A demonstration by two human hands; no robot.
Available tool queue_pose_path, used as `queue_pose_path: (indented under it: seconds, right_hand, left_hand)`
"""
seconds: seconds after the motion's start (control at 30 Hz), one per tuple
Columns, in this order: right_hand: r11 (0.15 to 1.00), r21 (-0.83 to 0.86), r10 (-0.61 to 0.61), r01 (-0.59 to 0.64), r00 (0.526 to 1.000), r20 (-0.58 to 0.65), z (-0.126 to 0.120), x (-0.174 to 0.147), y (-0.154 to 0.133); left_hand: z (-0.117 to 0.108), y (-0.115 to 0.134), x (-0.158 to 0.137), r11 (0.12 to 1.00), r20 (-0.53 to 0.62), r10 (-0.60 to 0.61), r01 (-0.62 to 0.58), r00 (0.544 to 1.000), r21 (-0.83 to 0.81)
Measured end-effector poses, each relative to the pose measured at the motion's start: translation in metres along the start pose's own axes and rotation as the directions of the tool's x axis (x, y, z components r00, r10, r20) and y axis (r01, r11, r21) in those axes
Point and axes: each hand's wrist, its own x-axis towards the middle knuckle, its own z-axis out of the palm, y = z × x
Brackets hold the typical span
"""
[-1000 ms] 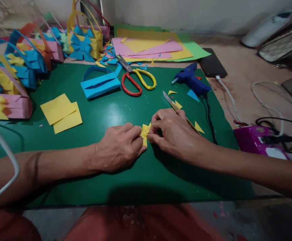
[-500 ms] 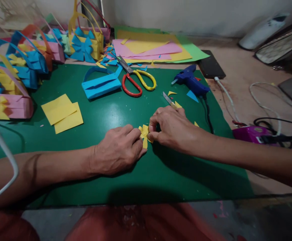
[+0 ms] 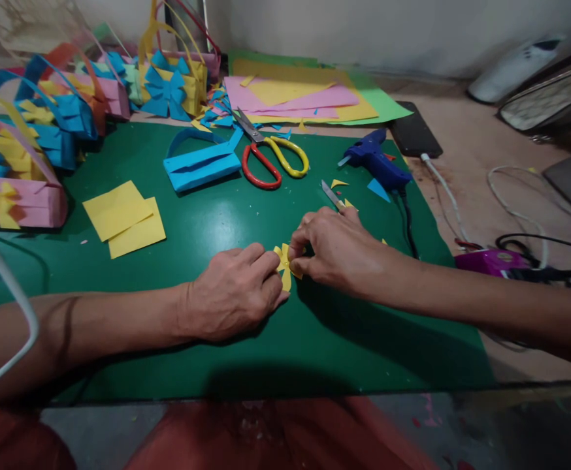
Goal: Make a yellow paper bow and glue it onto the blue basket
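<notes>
Together, two hands point(image 3: 236, 292) point(image 3: 335, 245) holding one flower point(image 3: 284, 266), two squares point(image 3: 117, 209) point(image 3: 143, 236)

Single head view, forward and down on nearby hands point(image 3: 234, 294) and green mat point(image 3: 221, 219).

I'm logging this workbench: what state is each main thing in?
Yellow paper flower: petals spread, held
Left hand: gripping the flower
Right hand: pinching the flower
Craft knife: blade exposed
Scissors: lying, handles apart
Glue gun: lying, cord attached
Phone: unlit, cable plugged in
Blue paper bag: folded, no bow visible
Yellow paper pieces: flat, overlapping
</notes>
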Motion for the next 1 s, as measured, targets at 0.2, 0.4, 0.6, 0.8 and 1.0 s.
queue_pose_path:
  seconds: [0.2,0.4,0.6,0.8,1.0]
  right_hand:
    - [1.0,0.019,-0.006,0.005,1.0,0.027,-0.0014,-0.0005,0.0019]
    - [1.0,0.004,-0.002,0.002,1.0,0.031,-0.0037,-0.0007,0.0005]
    - [1.0,-0.013,-0.025,0.026,0.999,0.021,-0.0029,-0.0002,0.0016]
    - [0.998,-0.049,-0.049,0.05,0.999,0.016,-0.0028,0.0015,0.0007]
    - [0.996,-0.062,-0.069,0.069,0.998,0.011,-0.0033,0.0017,-0.0013]
  left_hand:
    - [0.0004,0.0001,-0.0002,1.0,-0.001,-0.01,0.01,1.0,-0.005]
    - [0.0,0.0004,0.0002,1.0,-0.001,-0.011,0.01,1.0,-0.005]
    - [-0.0003,0.0001,-0.0001,1.0,0.01,-0.009,0.009,1.0,-0.015]
    - [0.0002,0.0,0.0001,1.0,-0.012,-0.013,0.013,1.0,-0.002]
    - [-0.0004,-0.0001,0.0002,1.0,-0.013,-0.018,0.017,1.0,-0.002]
